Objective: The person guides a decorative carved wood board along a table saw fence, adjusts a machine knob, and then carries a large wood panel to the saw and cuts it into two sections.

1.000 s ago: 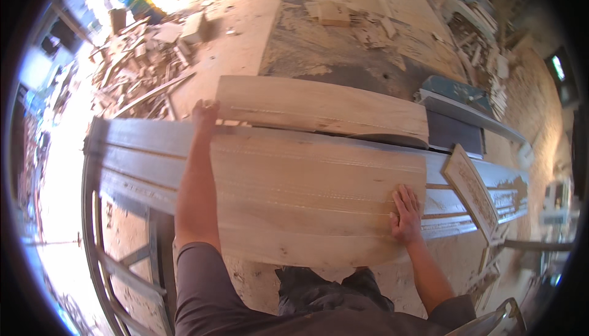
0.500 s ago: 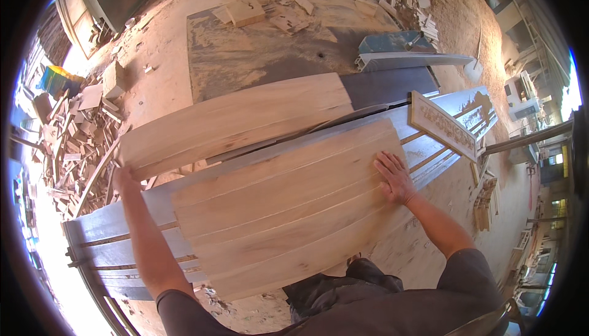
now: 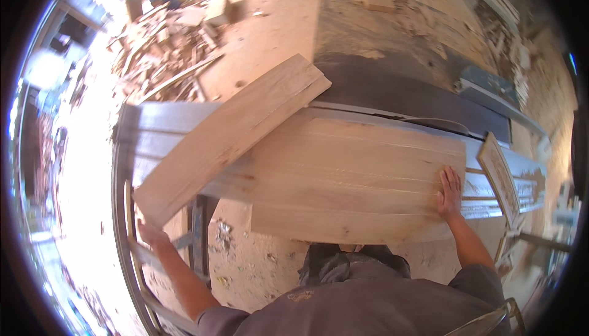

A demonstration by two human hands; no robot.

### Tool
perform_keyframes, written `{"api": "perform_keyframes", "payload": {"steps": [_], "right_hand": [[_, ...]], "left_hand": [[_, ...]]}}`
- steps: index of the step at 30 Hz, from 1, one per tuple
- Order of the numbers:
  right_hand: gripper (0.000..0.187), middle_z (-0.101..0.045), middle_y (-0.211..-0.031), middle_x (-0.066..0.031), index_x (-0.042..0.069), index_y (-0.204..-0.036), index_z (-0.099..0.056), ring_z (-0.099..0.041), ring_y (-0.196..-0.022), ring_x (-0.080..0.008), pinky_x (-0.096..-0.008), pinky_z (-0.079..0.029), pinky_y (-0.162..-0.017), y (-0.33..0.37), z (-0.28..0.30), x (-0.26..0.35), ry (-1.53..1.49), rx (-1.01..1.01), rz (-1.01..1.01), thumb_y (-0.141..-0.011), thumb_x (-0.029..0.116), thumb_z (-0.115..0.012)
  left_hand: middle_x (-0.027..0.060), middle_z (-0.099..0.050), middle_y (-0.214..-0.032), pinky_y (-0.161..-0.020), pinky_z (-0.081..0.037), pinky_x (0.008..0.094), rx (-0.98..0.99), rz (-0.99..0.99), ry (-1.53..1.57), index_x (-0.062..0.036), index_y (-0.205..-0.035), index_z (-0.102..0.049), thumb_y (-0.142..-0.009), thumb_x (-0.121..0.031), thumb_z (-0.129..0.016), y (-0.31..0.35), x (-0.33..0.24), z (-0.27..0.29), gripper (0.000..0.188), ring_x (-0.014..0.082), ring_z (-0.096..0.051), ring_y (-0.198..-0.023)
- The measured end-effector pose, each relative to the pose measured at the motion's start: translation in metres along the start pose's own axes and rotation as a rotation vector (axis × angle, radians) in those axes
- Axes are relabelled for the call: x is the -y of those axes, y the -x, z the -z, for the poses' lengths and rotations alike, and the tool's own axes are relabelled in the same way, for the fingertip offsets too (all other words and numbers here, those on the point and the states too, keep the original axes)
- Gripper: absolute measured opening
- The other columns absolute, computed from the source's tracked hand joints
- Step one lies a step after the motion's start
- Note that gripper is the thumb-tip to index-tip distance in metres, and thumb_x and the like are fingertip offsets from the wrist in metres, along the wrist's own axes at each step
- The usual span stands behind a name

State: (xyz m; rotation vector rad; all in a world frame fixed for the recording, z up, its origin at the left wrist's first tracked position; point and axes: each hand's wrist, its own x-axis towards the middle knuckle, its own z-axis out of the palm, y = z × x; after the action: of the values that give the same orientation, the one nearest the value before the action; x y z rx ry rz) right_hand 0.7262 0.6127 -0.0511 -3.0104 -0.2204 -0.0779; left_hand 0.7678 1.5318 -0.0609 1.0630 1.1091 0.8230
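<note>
A long pale wooden plank [image 3: 227,137] lies tilted across a wide glued board panel [image 3: 356,183] on a grey metal bench [image 3: 132,146]. My left hand [image 3: 150,233] grips the plank's near left end from below, at the bench's left side. The plank's far end [image 3: 307,75] sticks out past the panel toward the floor. My right hand [image 3: 450,194] rests flat, fingers spread, on the panel's right edge.
A small framed wooden piece [image 3: 500,176] lies on the bench at the right. A dark sheet [image 3: 405,91] lies on the floor behind the bench. A heap of wood offcuts [image 3: 165,54] covers the far left floor. Metal frame bars [image 3: 132,262] run at lower left.
The plank has swung from lying along the panel's far edge to a steep diagonal. My left hand pulled its end toward me and down. My right hand stayed on the panel.
</note>
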Motion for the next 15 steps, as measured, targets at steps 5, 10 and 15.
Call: {"api": "perform_keyframes", "payload": {"steps": [5,10,15], "right_hand": [[0.07,-0.035,-0.159,-0.017,0.004,-0.151,-0.04,-0.029,-0.148,-0.0389,-0.0502,-0.019,-0.123,0.0,-0.007,0.0,-0.008,-0.012,0.042,-0.082,0.012,-0.053],[0.069,-0.033,-0.161,-0.0164,0.004,-0.152,-0.039,-0.029,-0.148,-0.0375,-0.0493,-0.019,-0.123,0.014,-0.013,-0.002,0.031,-0.053,0.052,-0.085,0.011,-0.053],[0.065,-0.033,-0.16,-0.0183,0.003,-0.153,-0.038,-0.028,-0.149,-0.0377,-0.0506,-0.019,-0.122,0.02,-0.048,0.0,-0.023,-0.048,0.109,-0.09,0.012,-0.05]], "left_hand": [[0.0095,-0.065,-0.101,-0.066,-0.058,0.0432,-0.347,0.028,-0.324,-0.0074,-0.112,-0.06,-0.093,-0.01,-0.065,0.059,0.041,0.24,0.019,0.0254,-0.066,-0.085],[0.0077,-0.065,-0.09,-0.061,-0.054,0.0377,-0.693,0.027,-0.155,-0.0045,-0.089,-0.063,-0.086,-0.011,-0.072,0.109,0.061,0.38,0.012,0.0223,-0.065,-0.079],[0.0147,-0.065,-0.108,-0.078,-0.056,0.0332,-0.245,-0.134,-0.336,-0.002,-0.098,-0.058,-0.087,0.0,-0.059,0.145,0.027,0.538,0.011,0.028,-0.067,-0.097]]}}
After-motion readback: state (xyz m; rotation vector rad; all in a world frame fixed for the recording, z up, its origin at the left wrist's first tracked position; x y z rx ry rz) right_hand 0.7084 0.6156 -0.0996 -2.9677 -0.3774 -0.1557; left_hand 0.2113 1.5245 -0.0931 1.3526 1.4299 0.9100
